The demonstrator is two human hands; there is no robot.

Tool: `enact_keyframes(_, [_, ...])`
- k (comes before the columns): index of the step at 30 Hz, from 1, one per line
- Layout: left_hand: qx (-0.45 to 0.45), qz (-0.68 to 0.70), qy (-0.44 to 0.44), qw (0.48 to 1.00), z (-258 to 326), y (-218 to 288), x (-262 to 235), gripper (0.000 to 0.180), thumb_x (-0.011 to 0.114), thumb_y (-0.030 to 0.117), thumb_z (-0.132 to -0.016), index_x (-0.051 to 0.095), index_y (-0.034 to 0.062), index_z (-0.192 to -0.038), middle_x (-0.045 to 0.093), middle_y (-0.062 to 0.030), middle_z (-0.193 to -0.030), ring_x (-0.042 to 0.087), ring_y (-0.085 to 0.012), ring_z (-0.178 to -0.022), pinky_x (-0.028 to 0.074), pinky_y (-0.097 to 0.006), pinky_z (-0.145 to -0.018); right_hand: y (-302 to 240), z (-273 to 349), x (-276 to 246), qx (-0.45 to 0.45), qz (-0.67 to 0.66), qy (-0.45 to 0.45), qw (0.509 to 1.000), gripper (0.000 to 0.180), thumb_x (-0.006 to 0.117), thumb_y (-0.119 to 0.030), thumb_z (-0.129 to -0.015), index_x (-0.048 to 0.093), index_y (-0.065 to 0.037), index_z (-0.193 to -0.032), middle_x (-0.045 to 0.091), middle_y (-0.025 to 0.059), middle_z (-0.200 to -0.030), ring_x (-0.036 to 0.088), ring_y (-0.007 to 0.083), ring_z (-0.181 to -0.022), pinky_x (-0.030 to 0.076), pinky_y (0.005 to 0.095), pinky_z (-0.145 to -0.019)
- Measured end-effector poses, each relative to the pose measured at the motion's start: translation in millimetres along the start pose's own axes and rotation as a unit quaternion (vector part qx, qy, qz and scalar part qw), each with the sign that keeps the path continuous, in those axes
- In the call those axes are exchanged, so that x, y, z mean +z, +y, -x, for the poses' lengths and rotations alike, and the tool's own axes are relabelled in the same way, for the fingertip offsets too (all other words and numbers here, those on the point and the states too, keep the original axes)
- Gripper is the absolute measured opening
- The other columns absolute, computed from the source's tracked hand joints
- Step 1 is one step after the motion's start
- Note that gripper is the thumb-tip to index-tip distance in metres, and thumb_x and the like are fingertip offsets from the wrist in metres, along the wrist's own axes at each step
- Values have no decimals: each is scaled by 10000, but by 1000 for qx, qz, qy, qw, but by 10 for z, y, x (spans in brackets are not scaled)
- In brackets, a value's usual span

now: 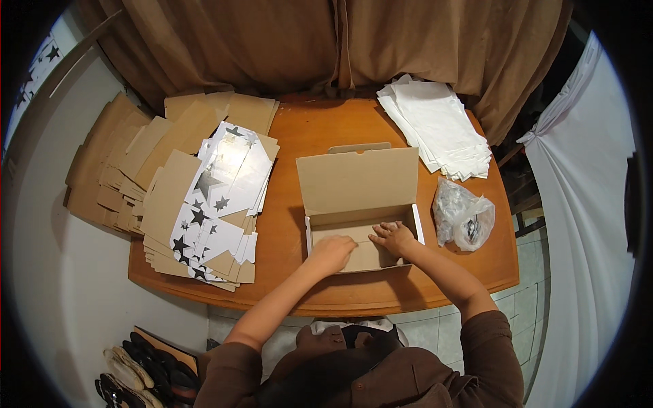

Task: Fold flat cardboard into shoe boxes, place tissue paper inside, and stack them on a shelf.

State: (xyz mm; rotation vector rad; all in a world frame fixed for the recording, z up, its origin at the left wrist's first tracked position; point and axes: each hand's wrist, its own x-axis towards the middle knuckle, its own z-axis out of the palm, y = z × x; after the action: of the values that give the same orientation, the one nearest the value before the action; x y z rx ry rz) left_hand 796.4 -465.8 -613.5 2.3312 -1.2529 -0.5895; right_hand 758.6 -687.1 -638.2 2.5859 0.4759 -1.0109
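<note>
Free corridor: wooden tabletop (pixel 284 211) between the stacked cardboard blanks (pixel 170 182) and the open carton (pixel 357 219). Obstacles: raised lid (pixel 360 180) behind, plastic bag (pixel 462 214) to the right.

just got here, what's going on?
Someone has both hands at an open box on the table, its lid up. The right hand reaches inside with fingers spread; the left hand is curled over the front left part. Whether either presses on the box is hard to tell. Left of it lie flat cardboard and star-printed sheets; to the right, white sheets and a plastic bag.
</note>
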Motion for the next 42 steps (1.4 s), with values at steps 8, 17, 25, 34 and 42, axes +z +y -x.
enact_keyframes(8, [-59,-215,-276,935,-364,-186,273,677,554,211,-832,259,229,-1441,101,-35,-1539,213,-258,-1388,286,-552,-1043,6,-172,261,46,-76,-3,996,1029,731,-183,-749,14,-398,-1455,34,-1,-1552,145,261,-1411,341,430,-1042])
enact_keyframes(17, [4,-14,-65,998,-549,267,-10,321,543,247,-854,557,111,-1145,546,-135,-1169,543,-321,-1042,460,-445,-839,154,207,-51,-30,-318,202,926,270,580,-167,-806,608,-78,-1059,655,169,-949,620,342,-903,484,434,-778])
enact_keyframes(25, [131,26,264,955,-1384,1129,-325,116,553,155,-833,591,61,-889,564,-119,-856,575,-314,-824,461,-413,-719,1157,783,-101,-3,-358,492,794,108,615,-132,-754,584,-53,-820,629,149,-756,607,354,-726,472,425,-626])
enact_keyframes(34, [-38,6,221,975,-3287,1391,-164,237,522,233,-831,624,55,-950,605,-132,-935,602,-327,-855,488,-437,-745,2670,262,350,129,-333,483,799,176,606,-148,-756,631,-59,-906,634,132,-823,607,320,-801,485,411,-696])
enact_keyframes(42, [-184,-33,77,979,-4104,1011,169,407,546,217,-832,503,43,-1197,516,-157,-1236,536,-316,-1094,459,-431,-890,3419,-481,691,160,-266,452,837,282,624,-202,-795,625,-18,-1009,619,145,-1034,568,311,-990,469,401,-839])
